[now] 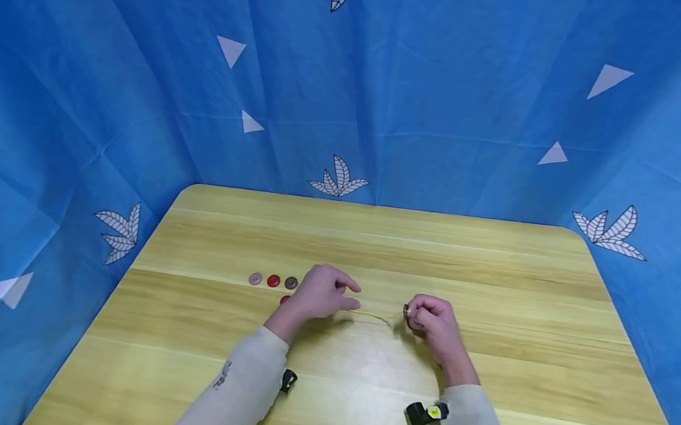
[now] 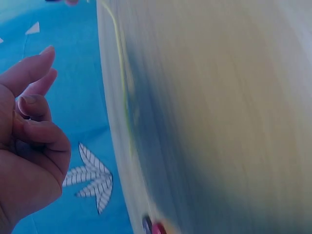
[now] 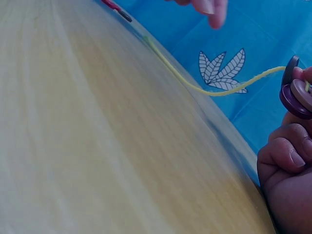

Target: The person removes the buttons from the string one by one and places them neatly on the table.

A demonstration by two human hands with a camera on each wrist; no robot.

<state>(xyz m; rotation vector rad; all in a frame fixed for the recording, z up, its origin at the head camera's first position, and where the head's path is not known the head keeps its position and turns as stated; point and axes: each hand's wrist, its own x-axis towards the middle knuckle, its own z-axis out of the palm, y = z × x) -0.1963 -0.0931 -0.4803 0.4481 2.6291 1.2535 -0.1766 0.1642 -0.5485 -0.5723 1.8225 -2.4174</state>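
My right hand pinches several dark and mauve buttons between thumb and fingers, its other fingers curled. A yellow string runs out from these buttons over the table and ends in a greenish tip. My left hand is held over the table at the other end of the string, thumb and forefinger spread apart with nothing between them. Close by its wrist lie a pink button, a red button and a dark button, with another red button partly hidden by the wrist.
The wooden table has rounded far corners and meets a blue patterned curtain at the back and sides. Each wrist wears a black camera strap, the right camera sitting low near the tabletop.
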